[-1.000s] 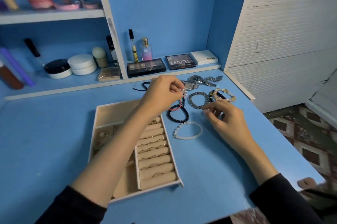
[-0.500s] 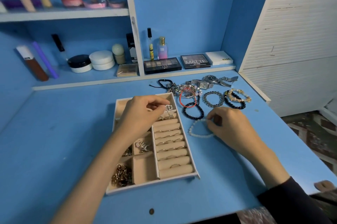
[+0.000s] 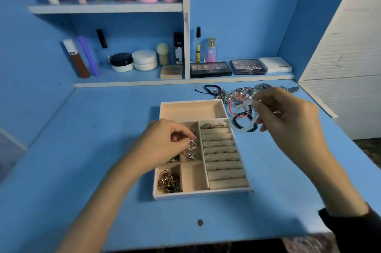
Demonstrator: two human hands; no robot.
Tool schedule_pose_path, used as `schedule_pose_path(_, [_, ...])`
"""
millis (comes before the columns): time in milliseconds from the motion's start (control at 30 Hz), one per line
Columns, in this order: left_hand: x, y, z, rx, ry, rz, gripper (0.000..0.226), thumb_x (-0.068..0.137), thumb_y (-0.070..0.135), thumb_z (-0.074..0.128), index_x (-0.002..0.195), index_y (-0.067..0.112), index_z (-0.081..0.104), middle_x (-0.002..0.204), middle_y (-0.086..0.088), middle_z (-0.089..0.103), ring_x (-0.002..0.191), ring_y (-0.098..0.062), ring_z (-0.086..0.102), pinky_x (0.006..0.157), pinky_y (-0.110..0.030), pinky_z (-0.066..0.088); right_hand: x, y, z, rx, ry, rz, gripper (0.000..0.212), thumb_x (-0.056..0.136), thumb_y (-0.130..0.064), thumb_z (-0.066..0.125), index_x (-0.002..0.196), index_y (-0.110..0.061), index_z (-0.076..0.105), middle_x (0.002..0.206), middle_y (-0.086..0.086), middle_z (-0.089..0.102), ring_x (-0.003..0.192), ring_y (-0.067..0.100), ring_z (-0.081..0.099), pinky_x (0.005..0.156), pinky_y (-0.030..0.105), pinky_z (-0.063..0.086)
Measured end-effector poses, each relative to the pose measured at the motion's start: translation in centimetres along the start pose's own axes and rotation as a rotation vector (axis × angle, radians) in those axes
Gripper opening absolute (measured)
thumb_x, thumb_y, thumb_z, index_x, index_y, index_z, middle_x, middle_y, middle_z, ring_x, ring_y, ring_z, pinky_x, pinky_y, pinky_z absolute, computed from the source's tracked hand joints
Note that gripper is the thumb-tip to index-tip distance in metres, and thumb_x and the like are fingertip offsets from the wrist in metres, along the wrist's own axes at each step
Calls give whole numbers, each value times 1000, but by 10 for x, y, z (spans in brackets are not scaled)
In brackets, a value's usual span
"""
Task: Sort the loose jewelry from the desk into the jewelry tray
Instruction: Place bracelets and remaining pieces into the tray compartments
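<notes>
hanging from the pinched fingertips of the left hand (image 3: pixel 165 145), a silver trinket (image 3: pixel 191 147) is held over the jewelry tray (image 3: pixel 198 194) compartment just beneath that hand, while a white beaded bracelet (image 3: pixel 253 119) is gripped by the raised right hand (image 3: pixel 288 116), with the loose jewelry pile (image 3: pixel 237 96) just beyond it.

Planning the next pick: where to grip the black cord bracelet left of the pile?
Pinch the black cord bracelet at its left arc, from above and the left. It lies flat on the desk, that arc bare, while its right side runs into the tangled pile.
</notes>
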State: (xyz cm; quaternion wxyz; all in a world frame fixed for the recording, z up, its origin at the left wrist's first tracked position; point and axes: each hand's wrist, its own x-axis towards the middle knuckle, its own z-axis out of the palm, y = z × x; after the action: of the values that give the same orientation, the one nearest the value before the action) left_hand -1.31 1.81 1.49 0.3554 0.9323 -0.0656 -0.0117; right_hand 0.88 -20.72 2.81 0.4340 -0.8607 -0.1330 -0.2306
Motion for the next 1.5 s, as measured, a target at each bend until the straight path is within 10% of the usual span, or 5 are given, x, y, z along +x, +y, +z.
schedule_pose_path(633, [-26, 7, -14, -34, -67, 77, 38, 81, 7, 63, 74, 44, 58, 59, 37, 55, 57, 1, 47, 54, -4, 36, -21, -56, 17, 32, -400, -67, 9, 79, -16, 69, 76, -25, 67, 58, -4, 62, 55, 10, 59, 57, 25, 49])
schedule_pose_path(933, [-35, 2, -17, -101, -93, 50, 33, 82, -1, 56, 95, 24, 72, 85, 13, 71, 48, 7, 49, 50, -2, 34, -36, -59, 40, 117, -570, 102, 11, 78, -4, 68, 70, -11, 65, 47, -3, 59, 38, 13, 57, 44, 28, 51])
schedule_pose_path(1233, [-36, -10, -14, -82, -87, 23, 23, 81, 14, 65, 89, 34, 73, 56, 6, 55, 46, -4, 39, 44, -9, 28, -49, -51, 53, -55, -558, 26, 32, 75, -8, 68, 58, -30, 52, 54, -9, 57, 64, 7, 57, 55, 17, 44])
schedule_pose_path(1500, [-37, -13, -12, -38, -78, 10, 18, 77, 25, 71, 88, 40, 71, 60, 8, 52, 53, -2, 42, 49, -10, 32, -55, -51, 63, -435, -570, -129, 8, 80, -30, 62, 81, -24, 67, 77, -11, 34, 89, 12, 39, 64, 27, 28])
